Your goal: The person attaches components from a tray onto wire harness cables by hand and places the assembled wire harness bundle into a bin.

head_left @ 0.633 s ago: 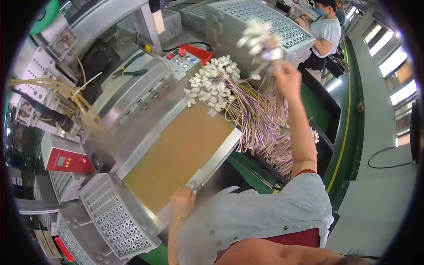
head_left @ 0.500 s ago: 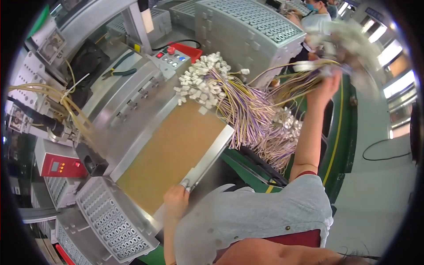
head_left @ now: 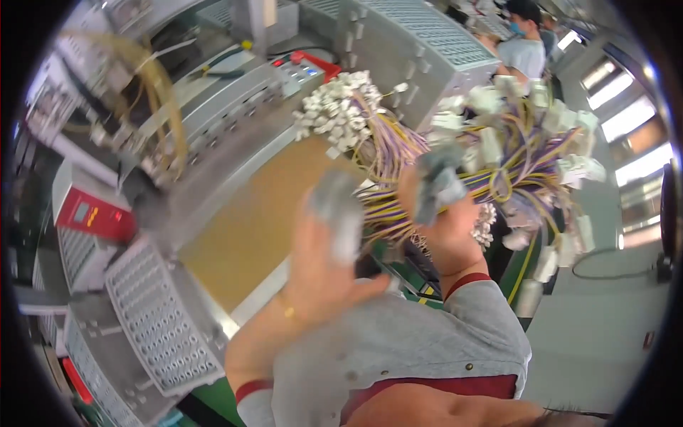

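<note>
My right hand (head_left: pixel 449 222) is closed around a thick bundle of yellow, purple and white wires (head_left: pixel 501 181). White connectors fan out from the bundle's far end to the right, while the other wire ends stick out left of the fist. Raised over the near edge of the brown work surface (head_left: pixel 249 206), my left hand (head_left: pixel 320 267) has its fingers stretched and thumb apart, holding nothing. It is blurred by motion. Grey covers wrap fingertips on both hands. Behind the hands lies a heap of wires (head_left: pixel 390 146) with white connectors (head_left: pixel 341 107) piled at its far end.
A metal machine bed with pliers (head_left: pixel 217 73) on it and a control box (head_left: pixel 299 73) borders the work surface. Grey slotted trays (head_left: pixel 167 320) stand at lower left, near a red-and-white device (head_left: pixel 92 210). Stacked trays (head_left: pixel 420 50) rise behind the heap. A co-worker (head_left: pixel 523 46) sits farther back.
My right hand has brought the wire bundle leftward and nearer to me. My left hand has lifted off the work surface's edge and opened. The view has shifted slightly.
</note>
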The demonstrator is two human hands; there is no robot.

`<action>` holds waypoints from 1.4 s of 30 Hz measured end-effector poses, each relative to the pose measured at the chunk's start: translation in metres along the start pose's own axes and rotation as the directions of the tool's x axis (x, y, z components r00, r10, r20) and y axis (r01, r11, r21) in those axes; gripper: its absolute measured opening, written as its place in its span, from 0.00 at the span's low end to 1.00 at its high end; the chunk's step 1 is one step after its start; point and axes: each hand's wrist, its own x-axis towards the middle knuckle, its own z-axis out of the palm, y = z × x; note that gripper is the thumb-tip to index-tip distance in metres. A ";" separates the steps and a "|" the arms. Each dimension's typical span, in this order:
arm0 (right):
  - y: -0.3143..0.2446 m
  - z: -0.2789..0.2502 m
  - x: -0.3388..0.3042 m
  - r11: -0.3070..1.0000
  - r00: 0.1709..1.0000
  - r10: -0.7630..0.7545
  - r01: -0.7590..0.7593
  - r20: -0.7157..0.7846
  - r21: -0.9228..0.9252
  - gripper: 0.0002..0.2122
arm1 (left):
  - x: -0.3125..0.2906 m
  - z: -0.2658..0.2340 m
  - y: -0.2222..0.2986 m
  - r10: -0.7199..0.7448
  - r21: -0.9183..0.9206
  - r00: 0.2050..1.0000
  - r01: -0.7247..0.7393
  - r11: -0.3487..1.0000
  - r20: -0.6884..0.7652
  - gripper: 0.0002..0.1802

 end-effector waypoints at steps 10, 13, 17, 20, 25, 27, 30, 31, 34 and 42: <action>0.116 0.045 0.023 0.803 0.814 0.386 -0.528 0.435 0.276 0.25 | -0.079 -0.064 -0.104 -0.165 0.747 0.984 0.163 0.644 -0.071 0.17; 0.199 -0.010 -0.028 0.563 0.537 0.827 -0.781 0.169 -0.272 0.20 | -0.146 -0.030 -0.152 -0.443 0.768 0.896 0.261 0.585 0.032 0.26; 0.176 -0.007 -0.017 0.625 0.580 0.707 -0.246 0.405 -0.740 0.13 | -0.156 -0.040 -0.156 -0.556 0.476 0.828 0.461 0.749 0.073 0.34; 0.181 0.032 0.009 0.737 0.774 0.404 0.040 0.487 -0.674 0.14 | -0.158 -0.064 -0.151 -0.472 0.399 0.866 0.497 0.771 -0.167 0.34; 0.236 0.063 0.061 0.321 0.518 0.077 0.796 0.852 -0.513 0.06 | -0.185 -0.047 -0.154 -0.571 0.538 0.817 0.518 0.665 -0.082 0.34; 0.241 0.048 0.070 0.327 0.488 0.113 0.804 0.865 -0.496 0.07 | -0.200 -0.033 -0.144 -0.631 0.532 0.775 0.553 0.641 -0.046 0.34; 0.231 0.061 0.072 0.348 0.511 0.198 0.761 0.837 -0.547 0.07 | -0.205 -0.030 -0.142 -0.692 0.520 0.721 0.605 0.603 -0.035 0.33; 0.230 0.076 0.068 0.390 0.504 0.182 0.751 0.844 -0.532 0.07 | -0.209 -0.030 -0.144 -0.673 0.434 0.735 0.636 0.638 -0.087 0.31; 0.247 0.126 0.034 0.643 0.431 0.209 0.616 0.878 -0.455 0.08 | -0.205 -0.042 -0.148 -0.610 0.188 0.729 0.676 0.713 -0.310 0.25; 0.263 0.167 0.022 0.803 0.312 0.344 0.390 0.885 -0.450 0.06 | -0.204 -0.079 -0.147 -0.692 -0.044 0.434 0.830 0.557 -0.577 0.19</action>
